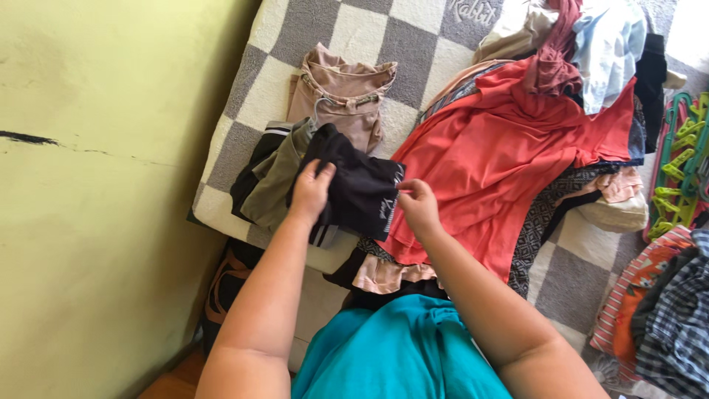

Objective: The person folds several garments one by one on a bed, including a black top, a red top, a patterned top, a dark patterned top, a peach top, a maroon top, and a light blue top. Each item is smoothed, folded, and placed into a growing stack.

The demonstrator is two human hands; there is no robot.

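Left hand [310,191] presses flat on black garment [360,188], pinning it atop folded stack on checkered bed [336,33]; right hand [418,207] pinches its edge, likely to straighten it.

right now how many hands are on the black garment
2. The left hand presses on the black garment near its middle; the right hand pinches its right edge, beside the red garment.
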